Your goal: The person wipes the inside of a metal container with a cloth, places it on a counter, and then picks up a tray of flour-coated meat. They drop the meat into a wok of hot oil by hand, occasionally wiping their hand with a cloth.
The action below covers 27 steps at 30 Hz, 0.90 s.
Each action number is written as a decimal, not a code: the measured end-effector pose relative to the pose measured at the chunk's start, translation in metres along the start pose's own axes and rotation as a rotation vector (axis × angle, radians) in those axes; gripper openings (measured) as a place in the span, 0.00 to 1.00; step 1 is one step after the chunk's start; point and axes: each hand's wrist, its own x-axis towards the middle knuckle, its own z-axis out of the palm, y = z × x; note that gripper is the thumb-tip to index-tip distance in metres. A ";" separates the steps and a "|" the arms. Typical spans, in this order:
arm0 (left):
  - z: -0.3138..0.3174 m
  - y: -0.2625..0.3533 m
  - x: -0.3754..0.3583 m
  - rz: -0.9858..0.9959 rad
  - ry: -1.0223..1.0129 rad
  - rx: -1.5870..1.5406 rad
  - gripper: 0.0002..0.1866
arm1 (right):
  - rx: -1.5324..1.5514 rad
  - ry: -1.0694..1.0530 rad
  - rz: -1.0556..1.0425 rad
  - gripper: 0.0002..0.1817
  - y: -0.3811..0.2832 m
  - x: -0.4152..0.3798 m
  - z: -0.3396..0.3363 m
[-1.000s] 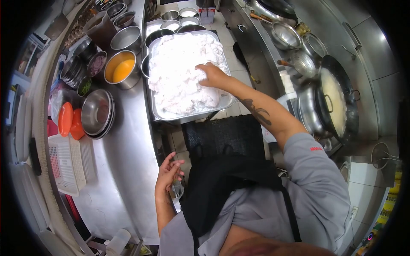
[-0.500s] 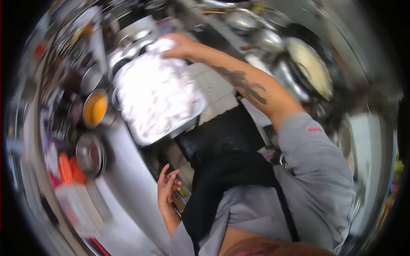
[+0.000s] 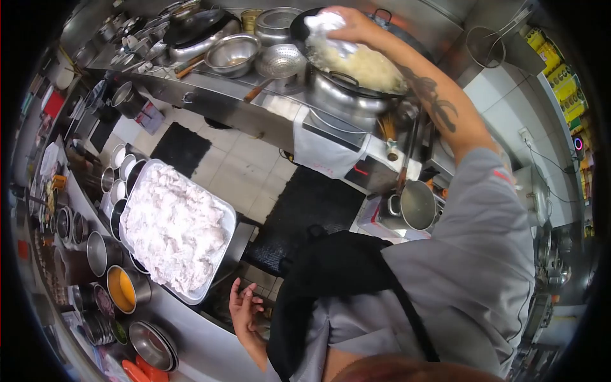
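My right hand [image 3: 351, 27] is over the far rim of a wok [image 3: 310, 32] on the stove, its fingers closed on a white flour-coated piece [image 3: 324, 24]. Below it, pale foaming oil [image 3: 366, 67] fills much of the wok. What lies under the coating I cannot make out. On the left counter, a metal tray [image 3: 230, 215] is heaped with similar white-coated pieces [image 3: 175, 226]. My left hand [image 3: 245, 312] hangs beside the counter edge near the tray's close corner. Its fingers are loosely bent and apart, and it holds nothing.
Left of the wok stand a perforated ladle [image 3: 280, 62] and a steel bowl [image 3: 233, 56]. A tall pot [image 3: 417, 204] is below the stove at right. On the left counter are a pot of orange liquid [image 3: 121, 290] and stacked bowls [image 3: 153, 346]. Black mats [image 3: 312, 204] cover the floor.
My right hand has moved from the tray across to the wok, carrying a white-coated piece. The view has turned toward the stove. My left hand stays low beside the counter.
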 end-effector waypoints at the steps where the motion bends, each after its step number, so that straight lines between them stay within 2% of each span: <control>1: 0.007 0.005 0.001 -0.016 -0.016 0.014 0.31 | -0.073 -0.016 0.047 0.31 0.028 -0.014 -0.003; 4: 0.024 0.005 0.005 -0.011 -0.012 0.030 0.31 | -0.187 -0.114 0.235 0.37 0.131 -0.051 0.009; 6: 0.034 0.009 -0.001 -0.057 -0.001 0.058 0.31 | -0.226 -0.182 0.394 0.38 0.181 -0.077 0.026; 8: 0.040 0.004 -0.004 -0.085 0.016 0.057 0.31 | -0.312 -0.185 0.319 0.38 0.244 -0.099 0.044; 10: 0.038 -0.002 -0.010 -0.098 0.032 0.044 0.31 | -0.135 -0.282 0.629 0.38 0.215 -0.102 0.018; 11: 0.040 -0.001 -0.015 -0.101 0.044 0.062 0.31 | -0.275 -0.180 0.595 0.39 0.241 -0.093 0.008; 14: 0.030 0.008 -0.020 -0.080 0.052 0.243 0.31 | -0.625 0.263 0.000 0.36 0.286 -0.050 -0.047; 15: 0.034 0.027 -0.023 -0.074 0.103 0.402 0.31 | -0.561 0.162 0.277 0.35 0.282 -0.025 -0.073; 16: 0.040 0.047 -0.027 0.007 0.118 0.529 0.29 | -0.490 0.053 0.545 0.34 0.264 0.008 -0.103; 17: 0.029 0.052 -0.023 0.131 0.110 0.747 0.27 | -0.484 0.080 0.531 0.33 0.237 0.031 -0.111; 18: 0.039 0.076 -0.027 0.511 0.104 1.122 0.27 | -0.475 0.135 0.411 0.32 0.193 0.044 -0.107; 19: 0.055 0.104 -0.035 0.704 0.112 1.250 0.27 | -0.452 0.166 0.294 0.31 0.132 0.047 -0.092; 21: 0.093 0.163 -0.062 0.591 0.134 1.421 0.23 | -0.389 0.159 0.118 0.28 0.011 0.045 -0.043; 22: 0.111 0.186 -0.076 0.683 0.157 1.491 0.22 | -0.364 0.105 0.054 0.27 -0.040 0.045 -0.016; 23: 0.134 0.214 -0.091 0.652 0.141 1.518 0.20 | -0.360 0.039 -0.002 0.26 -0.081 0.039 0.009; 24: 0.148 0.230 -0.105 0.717 0.149 1.574 0.19 | -0.397 -0.054 -0.200 0.25 -0.088 0.042 0.030; 26: 0.177 0.256 -0.137 0.820 0.135 1.723 0.19 | -0.511 -0.384 -0.539 0.22 -0.122 0.042 0.093; 27: 0.184 0.259 -0.145 0.890 0.125 1.771 0.19 | -0.343 -0.354 -0.625 0.33 -0.117 0.031 0.137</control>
